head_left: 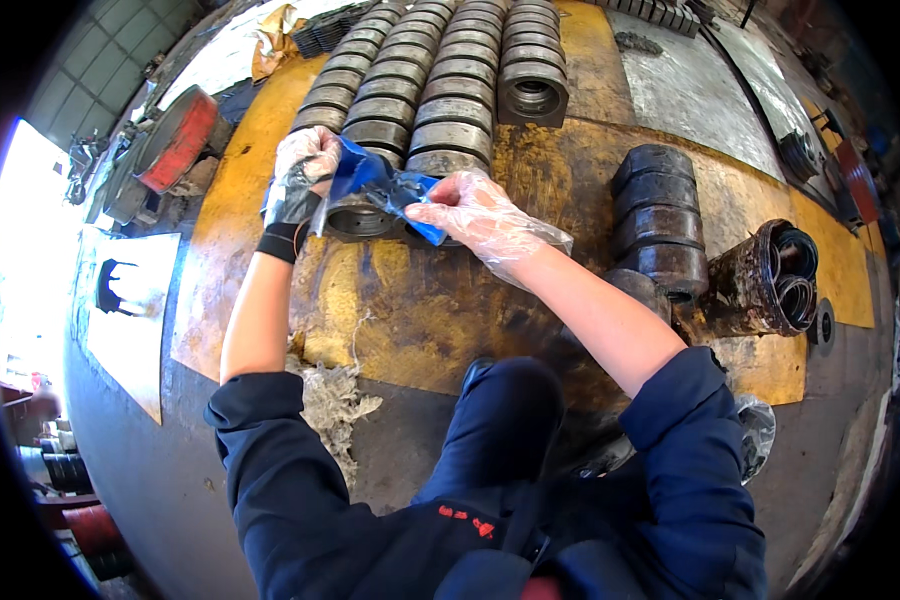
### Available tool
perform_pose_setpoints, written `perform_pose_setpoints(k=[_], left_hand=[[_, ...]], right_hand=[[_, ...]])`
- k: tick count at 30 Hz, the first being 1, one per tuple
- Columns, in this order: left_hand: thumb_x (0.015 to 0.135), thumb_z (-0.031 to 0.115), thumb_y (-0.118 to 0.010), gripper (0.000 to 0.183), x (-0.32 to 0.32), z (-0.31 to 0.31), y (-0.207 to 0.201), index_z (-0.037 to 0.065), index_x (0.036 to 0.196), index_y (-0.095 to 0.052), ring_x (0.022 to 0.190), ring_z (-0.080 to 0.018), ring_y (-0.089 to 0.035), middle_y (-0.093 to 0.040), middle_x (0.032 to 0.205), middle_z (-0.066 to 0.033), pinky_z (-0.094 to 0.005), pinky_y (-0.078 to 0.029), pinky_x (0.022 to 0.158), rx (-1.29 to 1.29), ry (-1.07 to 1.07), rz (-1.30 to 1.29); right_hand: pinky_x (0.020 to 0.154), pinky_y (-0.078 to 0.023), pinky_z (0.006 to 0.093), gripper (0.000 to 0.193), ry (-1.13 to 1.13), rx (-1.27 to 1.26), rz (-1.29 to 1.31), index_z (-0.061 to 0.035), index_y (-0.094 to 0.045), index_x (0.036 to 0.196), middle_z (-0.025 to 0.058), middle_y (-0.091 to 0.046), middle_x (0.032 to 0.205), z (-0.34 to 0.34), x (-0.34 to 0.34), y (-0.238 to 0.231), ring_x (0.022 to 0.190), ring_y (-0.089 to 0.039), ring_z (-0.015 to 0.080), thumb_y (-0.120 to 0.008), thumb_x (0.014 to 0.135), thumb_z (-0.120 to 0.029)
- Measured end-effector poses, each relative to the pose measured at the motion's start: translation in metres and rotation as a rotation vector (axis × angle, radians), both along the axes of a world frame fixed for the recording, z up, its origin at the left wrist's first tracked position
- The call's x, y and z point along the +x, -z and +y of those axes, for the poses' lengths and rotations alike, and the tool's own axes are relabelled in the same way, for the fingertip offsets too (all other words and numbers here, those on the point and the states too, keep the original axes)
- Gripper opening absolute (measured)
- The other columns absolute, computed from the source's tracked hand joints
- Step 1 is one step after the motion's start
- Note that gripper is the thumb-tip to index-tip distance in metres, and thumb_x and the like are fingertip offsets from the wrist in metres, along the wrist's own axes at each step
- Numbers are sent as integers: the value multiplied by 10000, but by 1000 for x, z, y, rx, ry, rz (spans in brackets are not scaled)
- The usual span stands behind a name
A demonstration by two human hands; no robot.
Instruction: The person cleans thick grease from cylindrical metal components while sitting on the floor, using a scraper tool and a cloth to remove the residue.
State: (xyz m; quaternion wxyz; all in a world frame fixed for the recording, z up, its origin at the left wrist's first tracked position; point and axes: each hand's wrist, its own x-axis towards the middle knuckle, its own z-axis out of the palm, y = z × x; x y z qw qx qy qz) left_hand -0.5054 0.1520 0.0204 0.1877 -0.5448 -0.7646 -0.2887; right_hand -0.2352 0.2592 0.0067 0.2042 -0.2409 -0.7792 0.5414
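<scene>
Both my hands wear thin clear plastic gloves. My left hand (307,175) is closed on the left part of a blue plastic packet (352,168), with dark material under the clear glove and a black band at the wrist. At the packet's lower right edge, my right hand (470,212) pinches the plastic between thumb and fingers. A dark, wet-looking smear covers the middle of the packet. Directly beneath it are the near ends of long rows of round metal housings (452,138); one bore opening shows just below the packet.
Right of the rows lies a short stack of dark metal housings (658,210), beside a grimy bucket (745,285) holding black rings. A red-sided drum (178,140) stands at the left. Fibrous waste (332,405) lies near my knee, and a clear plastic bag (756,435) by my right elbow.
</scene>
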Motion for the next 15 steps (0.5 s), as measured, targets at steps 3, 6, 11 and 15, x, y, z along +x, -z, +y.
perform_pose_setpoints(k=[3, 6, 11, 15], left_hand=[[799, 160, -613, 190, 41, -27, -12, 40, 658, -573, 585, -346, -581, -557, 615, -180, -402, -444, 571, 65, 34, 33], [839, 167, -603, 209, 89, -54, -10, 21, 690, -594, 583, -300, -589, -582, 627, -169, -370, -450, 569, 77, 48, -223], [848, 160, -585, 164, 129, -110, 29, 42, 734, -600, 541, -171, -522, -566, 617, -65, -314, -427, 519, 93, 60, -707], [876, 179, -537, 235, 156, -141, 39, 46, 692, -597, 499, -195, -534, -555, 597, -98, -359, -427, 481, 54, -161, -409]], right_hand=[[548, -420, 226, 558, -131, -193, -45, 38, -670, 920, 63, -601, 703, -33, -5, -18, 597, -511, 97, -786, 734, -475], [756, -477, 369, 695, -162, 11, -168, -7, -697, 964, 212, -659, 872, -58, 16, -47, 832, -629, 274, -625, 760, -667], [831, -513, 413, 636, -189, 90, -316, -27, -709, 985, 289, -669, 942, -102, 26, -29, 921, -673, 342, -616, 781, -622], [565, -491, 395, 160, -359, 1013, -113, -65, -680, 615, 162, -616, 603, -119, 37, 23, 580, -635, 292, -638, 650, -214]])
